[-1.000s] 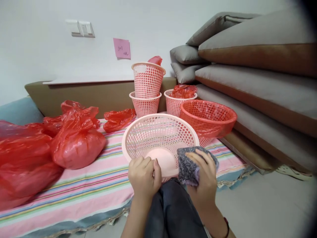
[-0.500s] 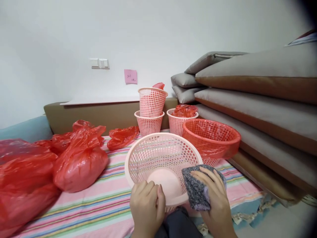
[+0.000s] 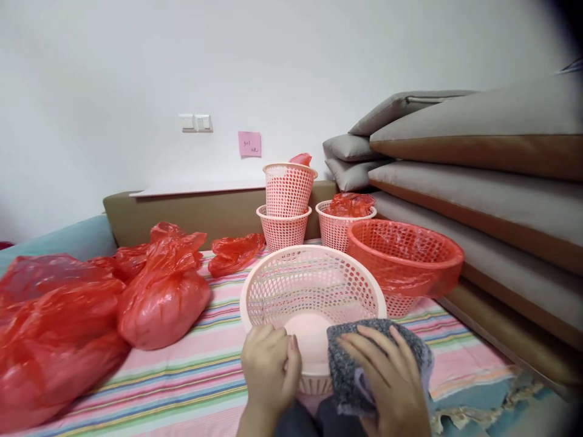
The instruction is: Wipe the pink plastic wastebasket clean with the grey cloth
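A pale pink mesh basket (image 3: pixel 314 285) lies tilted toward me on the striped cloth, its mouth facing me. My left hand (image 3: pixel 269 370) grips its near rim at the lower left. My right hand (image 3: pixel 387 379) presses a grey speckled cloth (image 3: pixel 350 364) over the rim at the lower right, fingers spread on top of the cloth. My dark trouser knee shows just below the basket.
A red mesh basket lined with red plastic (image 3: pixel 405 258) sits right of the pink one. Behind stand stacked small pink baskets (image 3: pixel 286 200) and another holding a red bag (image 3: pixel 348 215). Full red plastic bags (image 3: pixel 161 291) lie left. Stacked cushions (image 3: pixel 478 158) fill the right.
The view has tilted up and shifted slightly. My right hand with the grey cloth has slid lower along the basket's rim; the left hand keeps its grip.
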`<state>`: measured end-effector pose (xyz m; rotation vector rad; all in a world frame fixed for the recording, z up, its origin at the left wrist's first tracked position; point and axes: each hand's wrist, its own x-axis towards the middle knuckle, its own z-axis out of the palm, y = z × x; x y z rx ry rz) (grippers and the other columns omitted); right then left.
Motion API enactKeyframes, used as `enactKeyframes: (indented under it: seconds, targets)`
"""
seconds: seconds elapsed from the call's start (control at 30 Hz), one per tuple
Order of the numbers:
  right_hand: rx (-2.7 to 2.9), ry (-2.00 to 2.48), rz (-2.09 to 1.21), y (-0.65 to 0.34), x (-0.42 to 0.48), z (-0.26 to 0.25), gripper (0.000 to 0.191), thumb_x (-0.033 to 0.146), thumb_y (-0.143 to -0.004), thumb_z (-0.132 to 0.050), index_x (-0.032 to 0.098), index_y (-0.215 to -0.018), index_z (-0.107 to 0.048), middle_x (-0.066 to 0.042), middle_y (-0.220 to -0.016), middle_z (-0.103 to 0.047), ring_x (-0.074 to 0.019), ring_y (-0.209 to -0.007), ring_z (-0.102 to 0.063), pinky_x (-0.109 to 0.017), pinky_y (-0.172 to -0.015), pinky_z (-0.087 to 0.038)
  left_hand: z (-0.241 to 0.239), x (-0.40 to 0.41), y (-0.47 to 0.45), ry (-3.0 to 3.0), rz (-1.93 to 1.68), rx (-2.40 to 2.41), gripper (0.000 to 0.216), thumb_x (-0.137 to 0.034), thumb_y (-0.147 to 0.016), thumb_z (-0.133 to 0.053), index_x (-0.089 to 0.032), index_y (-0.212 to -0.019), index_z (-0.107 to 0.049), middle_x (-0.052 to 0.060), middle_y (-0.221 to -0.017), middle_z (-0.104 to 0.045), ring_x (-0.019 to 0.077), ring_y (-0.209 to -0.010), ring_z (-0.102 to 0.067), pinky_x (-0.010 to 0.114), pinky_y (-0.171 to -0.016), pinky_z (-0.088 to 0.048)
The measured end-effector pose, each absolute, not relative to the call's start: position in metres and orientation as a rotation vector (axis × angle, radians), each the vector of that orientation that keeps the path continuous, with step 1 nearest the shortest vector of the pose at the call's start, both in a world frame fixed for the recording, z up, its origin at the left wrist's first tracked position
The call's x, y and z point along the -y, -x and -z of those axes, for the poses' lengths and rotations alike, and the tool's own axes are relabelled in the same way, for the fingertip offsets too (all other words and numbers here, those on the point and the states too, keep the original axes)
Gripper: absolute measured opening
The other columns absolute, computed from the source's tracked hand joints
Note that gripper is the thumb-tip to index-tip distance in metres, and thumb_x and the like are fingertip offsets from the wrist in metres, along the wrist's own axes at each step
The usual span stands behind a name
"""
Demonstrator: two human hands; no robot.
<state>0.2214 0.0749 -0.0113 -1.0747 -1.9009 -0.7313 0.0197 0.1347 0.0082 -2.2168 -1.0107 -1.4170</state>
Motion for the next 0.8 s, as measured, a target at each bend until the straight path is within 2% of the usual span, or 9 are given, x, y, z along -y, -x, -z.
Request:
enactKeyframes:
  seconds: [0.13,0.33,0.5,0.6,0.67,0.8]
  targets:
    - [1.829,1.141,0.618,-0.248,-0.086,0.012,0.041,0.020,-0.084,-0.043,0.017,-0.123,-0.056,-0.009,-0.114,-0.068,-0.0276,-0.117,-0.055,-0.051,-0.110,-0.027,-0.016,-0.161,0.006,2.408,1.468,0.874,0.038,-0.006,-0.088,-0.038,-0.018,-0.052,-0.033,-0.001,-0.046,-0.039,0.0118,-0.050,-0.039,0.029,-0.055,-0.027]
    - [1.717,1.179,0.677,-0.234,-0.085,0.018,0.040,0.024,-0.080,-0.049,0.017,-0.119,-0.057,-0.010,-0.109,-0.069,-0.0312,-0.112,-0.057,-0.052,-0.105,-0.032,-0.019,-0.165,0.012,2.434,1.390,0.938,0.037,-0.008,-0.090,-0.038,-0.018,-0.054,-0.037,-0.001,-0.050,-0.044,0.0123,-0.054,-0.043,0.029,-0.057,-0.029]
    - [1.684,1.157,0.758,-0.188,-0.072,0.014,0.037,0.031,-0.089,-0.040,0.016,-0.111,-0.065,-0.009,-0.101,-0.073,-0.0289,-0.101,-0.062,-0.052,-0.113,-0.022,-0.014,-0.157,0.007,2.388,1.419,0.957,0.039,-0.009,-0.091,-0.037,-0.018,-0.053,-0.039,-0.001,-0.050,-0.043,0.0126,-0.055,-0.043,0.029,-0.058,-0.030]
    - [1.719,1.134,0.789,-0.165,-0.068,0.013,0.040,0.033,-0.092,-0.038,0.020,-0.114,-0.068,-0.004,-0.102,-0.074,-0.0255,-0.097,-0.064,-0.050,-0.118,-0.013,-0.013,-0.158,0.012,2.404,1.429,0.982,0.040,-0.010,-0.092,-0.037,-0.018,-0.053,-0.038,-0.001,-0.050,-0.042,0.0126,-0.054,-0.042,0.029,-0.057,-0.029]
    - [1.787,1.124,0.791,-0.162,-0.067,0.010,0.039,0.030,-0.092,-0.039,0.022,-0.119,-0.066,-0.002,-0.108,-0.073,-0.0240,-0.101,-0.063,-0.049,-0.119,-0.013,-0.013,-0.160,0.019,2.427,1.448,0.992,0.041,-0.011,-0.092,-0.037,-0.018,-0.052,-0.038,-0.001,-0.050,-0.042,0.0123,-0.053,-0.042,0.029,-0.057,-0.029]
    - [1.897,1.128,0.704,-0.190,-0.073,0.000,0.044,0.020,-0.089,-0.040,0.021,-0.128,-0.060,-0.005,-0.122,-0.068,-0.0249,-0.118,-0.056,-0.049,-0.115,-0.024,-0.011,-0.164,0.037,2.462,1.479,0.980,0.042,-0.011,-0.092,-0.039,-0.018,-0.051,-0.039,-0.001,-0.049,-0.043,0.0112,-0.051,-0.043,0.028,-0.056,-0.030]
